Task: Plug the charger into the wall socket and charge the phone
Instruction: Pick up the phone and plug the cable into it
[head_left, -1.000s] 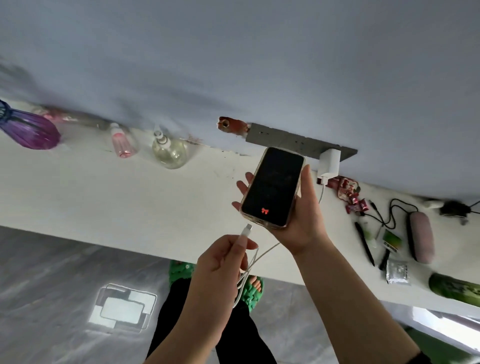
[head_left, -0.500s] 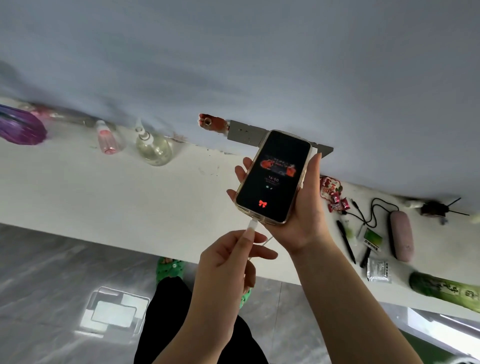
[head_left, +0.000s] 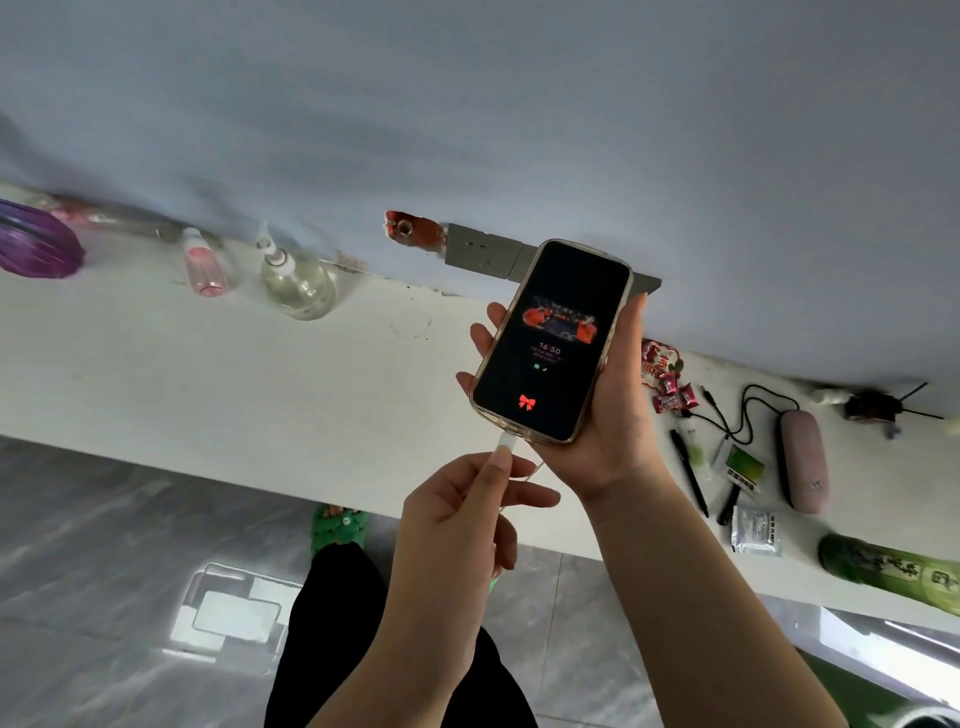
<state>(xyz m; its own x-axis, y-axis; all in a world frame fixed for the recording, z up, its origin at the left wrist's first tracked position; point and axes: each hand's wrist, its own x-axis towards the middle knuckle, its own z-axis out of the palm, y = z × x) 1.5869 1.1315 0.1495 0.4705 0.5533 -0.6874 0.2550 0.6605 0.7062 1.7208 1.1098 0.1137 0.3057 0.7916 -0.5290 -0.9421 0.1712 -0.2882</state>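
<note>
My right hand (head_left: 610, 415) grips a phone (head_left: 553, 340) upright above the white counter, screen facing me and lit, showing 16:50. My left hand (head_left: 467, 519) pinches the white cable connector (head_left: 506, 443), which sits in the port at the phone's bottom edge. The white cable runs down through my left fingers. A grey wall socket strip (head_left: 485, 252) is on the wall behind the phone. The phone hides the charger block and the strip's right part.
The white counter (head_left: 208, 364) holds a purple vase (head_left: 36, 241), a pink bottle (head_left: 205, 265) and a clear spray bottle (head_left: 293, 278) at left. At right lie sweets, pens, a pink case (head_left: 802, 460), a black cable and a green bottle (head_left: 893, 569).
My left hand brought the connector up from below the phone into its bottom port. The dark screen lit up and shows the time.
</note>
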